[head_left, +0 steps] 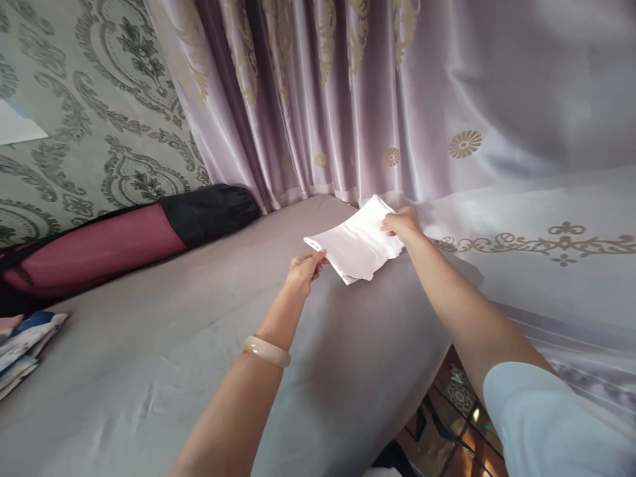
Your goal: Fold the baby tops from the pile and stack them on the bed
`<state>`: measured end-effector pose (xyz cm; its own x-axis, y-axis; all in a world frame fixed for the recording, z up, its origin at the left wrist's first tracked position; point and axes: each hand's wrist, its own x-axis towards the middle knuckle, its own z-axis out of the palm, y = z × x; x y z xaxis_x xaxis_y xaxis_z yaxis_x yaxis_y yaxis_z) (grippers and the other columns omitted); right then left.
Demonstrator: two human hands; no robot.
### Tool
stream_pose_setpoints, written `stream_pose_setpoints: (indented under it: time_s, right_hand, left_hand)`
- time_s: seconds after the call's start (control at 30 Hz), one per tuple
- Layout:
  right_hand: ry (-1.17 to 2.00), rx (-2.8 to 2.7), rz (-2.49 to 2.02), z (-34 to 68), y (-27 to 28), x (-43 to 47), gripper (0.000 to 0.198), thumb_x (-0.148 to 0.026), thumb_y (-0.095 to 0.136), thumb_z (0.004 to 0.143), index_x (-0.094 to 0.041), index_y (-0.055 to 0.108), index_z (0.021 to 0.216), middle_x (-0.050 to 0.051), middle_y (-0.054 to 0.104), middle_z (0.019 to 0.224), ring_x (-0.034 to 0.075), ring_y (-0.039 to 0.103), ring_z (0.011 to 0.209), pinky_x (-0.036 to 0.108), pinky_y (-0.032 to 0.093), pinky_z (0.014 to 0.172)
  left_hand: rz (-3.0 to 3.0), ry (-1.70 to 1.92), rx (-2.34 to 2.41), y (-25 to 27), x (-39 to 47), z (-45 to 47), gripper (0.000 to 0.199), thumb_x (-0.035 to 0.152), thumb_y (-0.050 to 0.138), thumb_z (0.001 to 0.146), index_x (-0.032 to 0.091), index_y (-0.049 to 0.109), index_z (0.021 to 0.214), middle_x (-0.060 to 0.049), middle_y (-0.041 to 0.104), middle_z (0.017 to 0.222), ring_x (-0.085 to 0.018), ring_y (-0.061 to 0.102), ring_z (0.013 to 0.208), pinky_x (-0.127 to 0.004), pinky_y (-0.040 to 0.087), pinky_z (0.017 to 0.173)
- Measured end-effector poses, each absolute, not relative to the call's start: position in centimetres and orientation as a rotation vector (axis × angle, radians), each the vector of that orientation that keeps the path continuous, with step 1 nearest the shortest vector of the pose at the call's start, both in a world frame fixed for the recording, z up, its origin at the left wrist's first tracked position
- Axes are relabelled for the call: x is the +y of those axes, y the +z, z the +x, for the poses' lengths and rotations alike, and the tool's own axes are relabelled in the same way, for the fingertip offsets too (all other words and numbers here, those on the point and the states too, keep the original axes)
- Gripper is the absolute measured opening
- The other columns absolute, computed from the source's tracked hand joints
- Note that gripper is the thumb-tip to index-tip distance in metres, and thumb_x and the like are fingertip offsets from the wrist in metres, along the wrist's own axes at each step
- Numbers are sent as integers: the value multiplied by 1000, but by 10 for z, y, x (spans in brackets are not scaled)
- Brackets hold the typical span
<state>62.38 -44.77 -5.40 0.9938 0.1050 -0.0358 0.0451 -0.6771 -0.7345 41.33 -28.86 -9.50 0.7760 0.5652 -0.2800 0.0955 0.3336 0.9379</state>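
Pale-blue sleeve (551,417) sits closest; I see white cloth (355,240) over grey sheet (163,351); left hand (305,270), nearer me, pinches the cloth's near edge; right hand (403,224) grips the far end, long axis between them.

Cloth (348,245), white: underside hidden, right border partly covered by right hand (401,225); number of layers cannot be told. Left hand (305,270): some fingertips hidden at cloth's near left edge; arm cut off by picture's near edge. Sleeve (551,424), pale blue: cut off, near right. Roll (99,255), pink and black: left end cut off. Clothes (24,351), folded: cut off at left. Paper (17,127), on wall: cut off at left, any marks unreadable. Curtain (477,86): top cut off. Dark bundle (392,457), near: mostly cut off, kind unclear.
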Motion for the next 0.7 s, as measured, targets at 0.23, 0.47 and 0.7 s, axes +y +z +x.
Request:
stream_pose_setpoints:
  time_s: [0.23,0.47,0.7]
  right_hand:
    - [-131,-103,-2565,625,-59,-450,37,-20,58,81,-6,67,114,25,70,105,36,67,105,39,53,82]
    - [-88,-63,-2629,639,-75,-446,45,-23,55,83,-6,60,125,26,66,115,36,62,113,41,50,90]
    - [-29,-32,-2676,650,-99,-446,49,-20,54,84,-3,53,130,26,64,119,34,62,115,40,51,91]
  left_hand:
    - [1211,250,666,-109,-315,449,29,34,82,65,12,63,63,-5,68,69,-3,43,45,-19,27,41]
    - [1328,243,703,-120,-320,463,28,35,77,75,14,61,63,-2,64,61,-4,46,42,-18,28,40]
    - [1528,207,749,-133,-318,463,23,36,69,83,16,64,71,3,54,47,-6,41,35,-18,26,36]
